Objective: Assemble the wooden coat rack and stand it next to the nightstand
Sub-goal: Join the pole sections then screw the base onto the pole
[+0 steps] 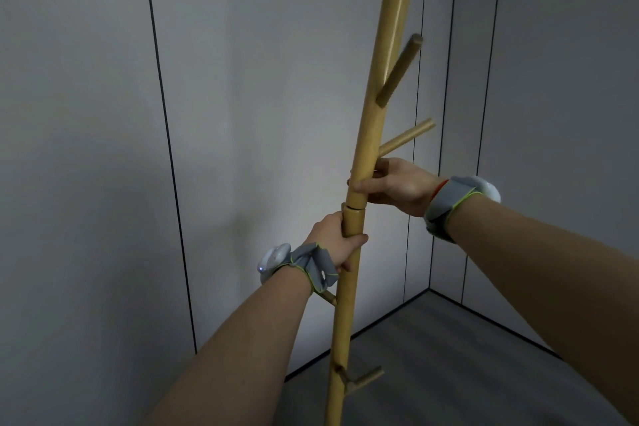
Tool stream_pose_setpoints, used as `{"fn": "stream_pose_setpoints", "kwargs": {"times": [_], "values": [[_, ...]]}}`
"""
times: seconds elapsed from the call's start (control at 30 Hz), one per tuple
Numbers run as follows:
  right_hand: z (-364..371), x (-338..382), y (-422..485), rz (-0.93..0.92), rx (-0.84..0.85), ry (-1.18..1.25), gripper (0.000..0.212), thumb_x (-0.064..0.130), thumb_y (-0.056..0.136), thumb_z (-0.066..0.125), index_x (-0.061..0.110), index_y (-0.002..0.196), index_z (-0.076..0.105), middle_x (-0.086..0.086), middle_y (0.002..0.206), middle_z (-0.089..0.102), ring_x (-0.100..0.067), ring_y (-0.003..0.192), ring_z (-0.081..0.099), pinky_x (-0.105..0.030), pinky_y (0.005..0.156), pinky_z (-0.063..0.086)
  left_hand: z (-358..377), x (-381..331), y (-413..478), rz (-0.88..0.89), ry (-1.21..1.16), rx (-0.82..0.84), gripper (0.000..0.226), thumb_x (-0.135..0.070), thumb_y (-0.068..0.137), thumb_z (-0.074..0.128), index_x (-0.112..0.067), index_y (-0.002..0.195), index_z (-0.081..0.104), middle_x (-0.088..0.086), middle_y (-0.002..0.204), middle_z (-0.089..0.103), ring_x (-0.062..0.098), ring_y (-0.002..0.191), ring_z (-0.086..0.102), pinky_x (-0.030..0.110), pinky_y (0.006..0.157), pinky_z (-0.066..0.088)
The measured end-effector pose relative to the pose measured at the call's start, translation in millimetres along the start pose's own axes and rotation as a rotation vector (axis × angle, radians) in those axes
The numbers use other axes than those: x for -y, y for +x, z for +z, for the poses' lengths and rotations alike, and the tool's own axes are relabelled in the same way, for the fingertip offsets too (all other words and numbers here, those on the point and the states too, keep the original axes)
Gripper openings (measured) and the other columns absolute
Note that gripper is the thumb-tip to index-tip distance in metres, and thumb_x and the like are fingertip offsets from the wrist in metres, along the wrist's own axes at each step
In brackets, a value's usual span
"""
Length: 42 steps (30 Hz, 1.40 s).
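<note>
The wooden coat rack [366, 135] stands tilted in a grey-walled corner, its pole in two sections, the right hand [397, 185] closed around the upper one just above the joint and the left hand [337, 240] gripping the lower one just below.

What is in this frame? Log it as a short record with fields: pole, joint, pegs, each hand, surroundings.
pole: wooden coat rack pole, two sections, tilted, top leaning right
joint: seam between the sections, between the two hands, looks slightly offset
pegs: angled wooden pegs on both sections
left hand: left hand wrapped around lower section just below seam
right hand: right hand gripping upper section just above seam
wrists: grey wristbands on both
surroundings: grey panelled walls, grey floor; nightstand not in view
</note>
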State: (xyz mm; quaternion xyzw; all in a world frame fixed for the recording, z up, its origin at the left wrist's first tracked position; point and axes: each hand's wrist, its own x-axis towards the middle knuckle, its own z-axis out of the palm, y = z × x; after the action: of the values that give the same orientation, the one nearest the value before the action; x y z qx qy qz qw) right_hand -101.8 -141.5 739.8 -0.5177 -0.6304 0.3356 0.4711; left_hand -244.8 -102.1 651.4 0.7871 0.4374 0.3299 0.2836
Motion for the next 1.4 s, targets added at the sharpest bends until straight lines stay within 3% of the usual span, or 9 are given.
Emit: {"fn": "stream_pose_setpoints", "kwargs": {"times": [0.17, 0.37, 0.6, 0.8, 0.97, 1.03, 1.13, 1.2, 1.4], "values": [[12, -3, 4, -0.02, -0.155, -0.214, 0.056, 0.042, 0.075, 0.079, 0.012, 0.116, 0.055, -0.005, 0.104, 0.067, -0.021, 0.096, 0.065, -0.035, 0.08, 0.056, 2, -2, -1, 0.001, -0.007, 0.025, 0.028, -0.034, 0.09, 0.064, -0.019, 0.107, 0.047, 0.002, 0.097, 0.061, 0.023, 0.052, 0.066, 0.027, 0.046, 0.054], [1, 2, -1, -0.002, 0.025, 0.038, 0.043, 0.009, 0.089, 0.068, 0.008, 0.128, 0.052, -0.009, 0.121, 0.064, -0.03, 0.115, 0.061, -0.042, 0.096, 0.051, 2, -1, -1, -0.005, 0.011, 0.008, 0.028, -0.035, 0.09, 0.063, -0.02, 0.107, 0.046, -0.001, 0.093, 0.059, 0.021, 0.051, 0.066, 0.031, 0.051, 0.058], [16, 3, 3, -0.094, -0.252, -0.325, 0.047, 0.044, 0.076, 0.078, 0.015, 0.107, 0.057, -0.006, 0.09, 0.065, -0.023, 0.083, 0.066, -0.041, 0.078, 0.06, 6, -7, -5, 0.016, 0.036, 0.032, 0.032, -0.035, 0.089, 0.065, -0.018, 0.111, 0.049, -0.001, 0.1, 0.059, 0.024, 0.057, 0.068, 0.03, 0.051, 0.057], [5, 14, -7, -0.005, 0.064, -0.034, 0.041, 0.011, 0.09, 0.066, 0.01, 0.128, 0.051, -0.012, 0.122, 0.063, -0.029, 0.111, 0.063, -0.036, 0.086, 0.056, 4, -4, -4, 0.015, 0.028, 0.009, 0.029, -0.035, 0.089, 0.065, -0.019, 0.107, 0.048, 0.001, 0.098, 0.06, 0.025, 0.056, 0.068, 0.033, 0.052, 0.059], [22, 15, -3, -0.099, -0.248, -0.32, 0.048, 0.037, 0.076, 0.08, 0.014, 0.108, 0.054, -0.008, 0.098, 0.067, -0.022, 0.085, 0.069, -0.038, 0.071, 0.062, 0, -3, -7, -0.006, 0.046, -0.005, 0.034, -0.036, 0.09, 0.064, -0.017, 0.114, 0.049, -0.002, 0.099, 0.056, 0.022, 0.052, 0.067, 0.032, 0.054, 0.059], [22, 14, -2, -0.065, -0.233, -0.323, 0.046, 0.042, 0.079, 0.076, 0.012, 0.107, 0.053, -0.007, 0.099, 0.065, -0.021, 0.088, 0.066, -0.037, 0.073, 0.061, 1, -5, -8, -0.001, 0.055, 0.004, 0.035, -0.037, 0.089, 0.064, -0.017, 0.115, 0.049, -0.003, 0.099, 0.056, 0.021, 0.051, 0.066, 0.03, 0.052, 0.058], [12, 16, -6, 0.011, -0.014, -0.082, 0.041, 0.019, 0.089, 0.069, 0.012, 0.123, 0.047, -0.008, 0.122, 0.06, -0.026, 0.111, 0.059, -0.038, 0.088, 0.053, 0, -4, -8, 0.012, 0.035, 0.001, 0.031, -0.035, 0.089, 0.065, -0.018, 0.108, 0.049, -0.001, 0.099, 0.058, 0.023, 0.052, 0.066, 0.03, 0.05, 0.057], [3, 16, -7, 0.02, 0.039, 0.017, 0.049, 0.008, 0.09, 0.066, 0.006, 0.134, 0.045, -0.012, 0.126, 0.06, -0.027, 0.112, 0.061, -0.034, 0.085, 0.055, 0, -4, -8, 0.013, 0.014, 0.001, 0.03, -0.034, 0.088, 0.066, -0.017, 0.106, 0.05, 0.0, 0.097, 0.059, 0.023, 0.051, 0.066, 0.032, 0.05, 0.057], [14, 5, -2, -0.054, -0.244, -0.234, 0.056, 0.038, 0.074, 0.081, 0.009, 0.114, 0.054, -0.006, 0.103, 0.065, -0.022, 0.094, 0.067, -0.036, 0.078, 0.06, 3, -8, -10, 0.024, 0.027, 0.032, 0.029, -0.035, 0.089, 0.065, -0.02, 0.107, 0.048, -0.002, 0.097, 0.057, 0.019, 0.049, 0.065, 0.029, 0.05, 0.057]]}}
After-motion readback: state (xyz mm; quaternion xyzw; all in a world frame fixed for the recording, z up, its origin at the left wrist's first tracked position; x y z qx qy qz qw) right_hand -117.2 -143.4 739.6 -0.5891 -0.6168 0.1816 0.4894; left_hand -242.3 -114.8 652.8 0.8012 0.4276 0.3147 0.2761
